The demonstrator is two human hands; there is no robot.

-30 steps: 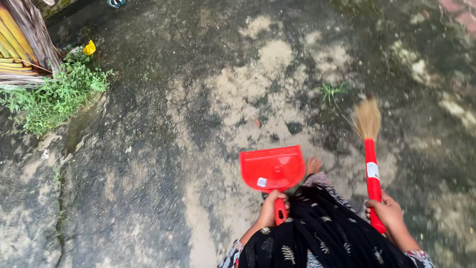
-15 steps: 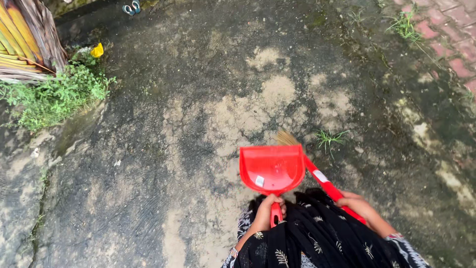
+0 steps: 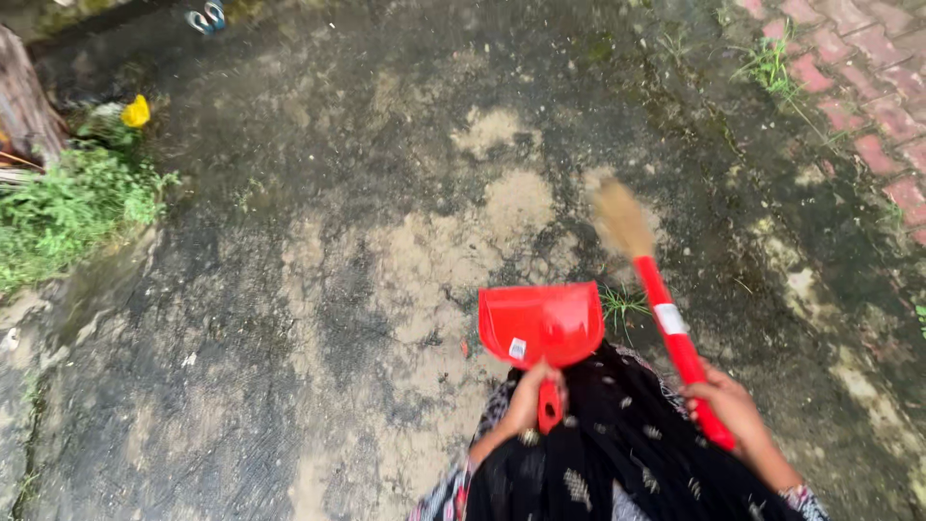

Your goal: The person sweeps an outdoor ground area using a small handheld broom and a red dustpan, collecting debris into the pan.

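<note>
Left hand: the left hand [image 3: 530, 390] is closed around the short handle of a red plastic dustpan [image 3: 540, 323], fingers wrapped fully about it.
Dustpan position: held above the ground in front of the person's dark patterned garment [image 3: 617, 444], pan mouth pointing away from the body, a small white label on its face.
Right hand: the right hand [image 3: 725, 409] is clenched on the lower end of the red handle of a short broom with straw-coloured bristles [image 3: 657, 307].
Broom position: slanted up and to the left, bristle head blurred over a pale sandy patch, just right of the dustpan and apart from it.
Ground: dark, damp concrete surface [image 3: 289, 289] with sandy patches.
Surroundings: green weeds [image 3: 68, 207] at left, a yellow scrap [image 3: 136, 112] beside them, red brick paving [image 3: 858, 87] at upper right, a pair of sandals [image 3: 204, 15] at the top edge.
</note>
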